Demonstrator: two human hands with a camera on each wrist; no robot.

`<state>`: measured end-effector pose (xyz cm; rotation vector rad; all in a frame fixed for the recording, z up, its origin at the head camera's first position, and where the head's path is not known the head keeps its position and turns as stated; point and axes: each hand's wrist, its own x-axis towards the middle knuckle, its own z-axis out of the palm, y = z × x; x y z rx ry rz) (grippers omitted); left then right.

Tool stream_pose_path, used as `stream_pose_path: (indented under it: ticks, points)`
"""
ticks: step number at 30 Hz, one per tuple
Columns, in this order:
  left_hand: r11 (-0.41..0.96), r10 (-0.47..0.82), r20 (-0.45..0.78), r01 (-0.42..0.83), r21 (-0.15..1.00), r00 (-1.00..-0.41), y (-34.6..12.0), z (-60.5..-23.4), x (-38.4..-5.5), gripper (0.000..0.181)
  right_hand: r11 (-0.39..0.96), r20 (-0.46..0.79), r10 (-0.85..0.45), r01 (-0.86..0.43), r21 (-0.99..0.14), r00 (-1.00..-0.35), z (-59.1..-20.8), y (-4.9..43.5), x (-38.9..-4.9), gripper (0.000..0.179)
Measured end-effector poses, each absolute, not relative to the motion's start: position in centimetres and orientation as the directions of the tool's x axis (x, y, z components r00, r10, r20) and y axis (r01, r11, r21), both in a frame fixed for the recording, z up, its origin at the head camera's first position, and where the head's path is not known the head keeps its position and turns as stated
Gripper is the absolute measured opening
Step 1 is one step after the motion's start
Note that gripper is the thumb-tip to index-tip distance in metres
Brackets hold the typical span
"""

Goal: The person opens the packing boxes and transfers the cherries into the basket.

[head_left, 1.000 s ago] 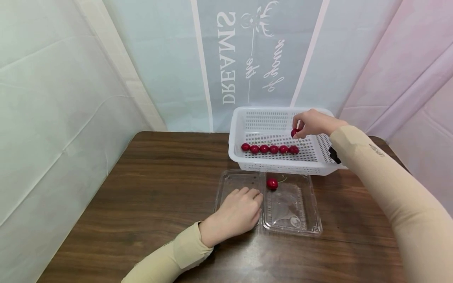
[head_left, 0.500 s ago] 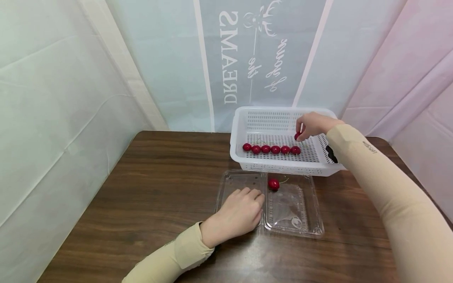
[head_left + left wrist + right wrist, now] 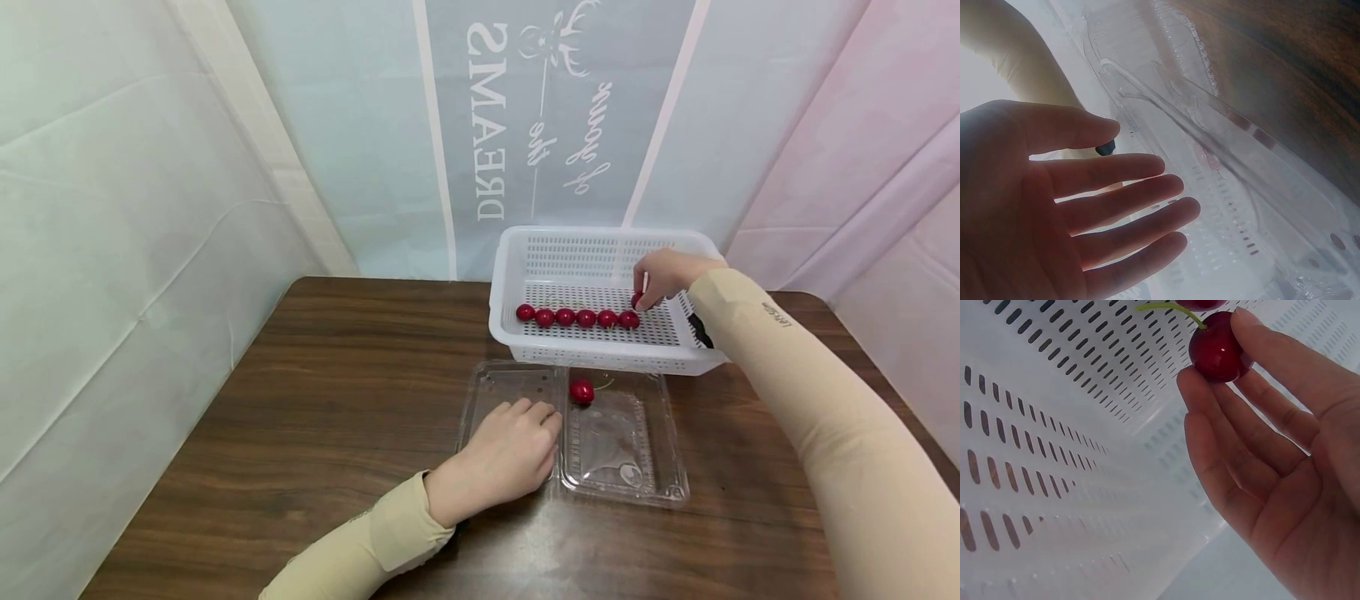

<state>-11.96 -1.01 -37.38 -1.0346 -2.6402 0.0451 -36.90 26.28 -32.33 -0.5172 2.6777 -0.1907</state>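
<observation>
Inside the white perforated basket (image 3: 600,354), my right hand (image 3: 667,277) pinches a dark red cherry (image 3: 1217,350) between thumb and fingertips; its green stem points away from the palm in the right wrist view. Just left of it, a row of several cherries (image 3: 566,317) lies along the basket floor. My left hand (image 3: 510,450) lies over the left half of the clear plastic clamshell box (image 3: 626,492), fingers straight and spread in the left wrist view, holding nothing. One cherry (image 3: 581,392) with a stem sits in the box's right half, near the basket.
The basket stands at the back right of the dark wooden table (image 3: 337,375), with the clamshell box directly in front of it. Behind hangs a pale curtain (image 3: 375,150) with printed lettering. A black item (image 3: 701,331) shows under the right sleeve.
My right hand has moved lower and toward the end of the cherry row with its cherry. The left hand has stayed over the box.
</observation>
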Motion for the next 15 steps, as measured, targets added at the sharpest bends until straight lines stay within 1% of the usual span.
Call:
stream_pose_path:
  ticks: [8, 15]
  points:
    - [0.736, 0.67, 0.285, 0.662, -0.14, -0.685, -1.1, -37.4, -12.0, 0.023, 0.931, -0.41, -0.36, -0.294, -0.216, -0.838, -32.3, 26.8, -36.8, 0.024]
    - [0.737, 0.671, 0.266, 0.661, -0.139, -0.692, -1.1, -37.2, -12.0, 0.024, 0.938, -0.459, -0.342, -0.274, -0.211, -0.82, -32.6, 27.5, -36.8, 0.026]
